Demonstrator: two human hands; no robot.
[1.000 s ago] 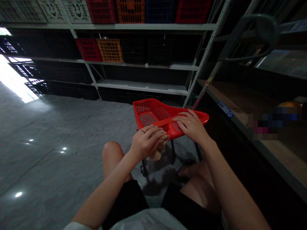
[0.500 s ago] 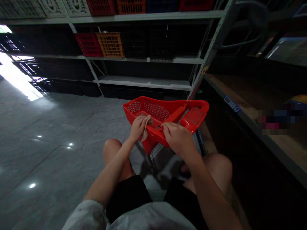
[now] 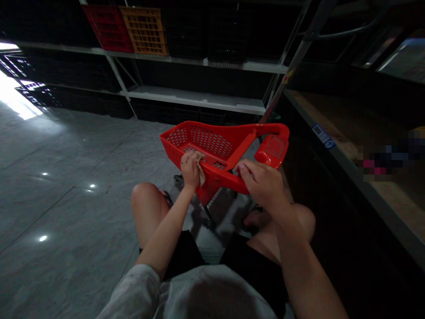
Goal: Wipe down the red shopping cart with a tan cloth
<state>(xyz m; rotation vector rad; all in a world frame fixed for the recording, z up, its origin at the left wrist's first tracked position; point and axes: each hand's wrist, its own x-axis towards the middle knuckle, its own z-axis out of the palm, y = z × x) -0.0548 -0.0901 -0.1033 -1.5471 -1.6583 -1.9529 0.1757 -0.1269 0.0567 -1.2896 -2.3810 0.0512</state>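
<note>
In the middle of the picture, a red plastic shopping cart [image 3: 212, 148] is held up just over the person's knees [image 3: 146, 199]. The left hand [image 3: 190, 170] has its fingers pinched on a tan cloth [image 3: 199, 170], pressing it on the cart's side. The right hand [image 3: 262, 184] has its fingers curled tight on the cart's edge, near the handle [image 3: 274, 148]. At the upper left, a red crate [image 3: 108, 29] and an orange crate [image 3: 144, 31] sit on a shelf [image 3: 172, 56].

1. Place: warehouse-style stockroom or shop aisle; cannot tell which.
2. Upper centre: red crate [image 3: 106, 29] and orange crate [image 3: 143, 31] on steel shelving [image 3: 195, 98].
3. Lower left: polished grey floor tiles [image 3: 66, 208].
4. Right: shelf-edge label [image 3: 323, 136].
</note>
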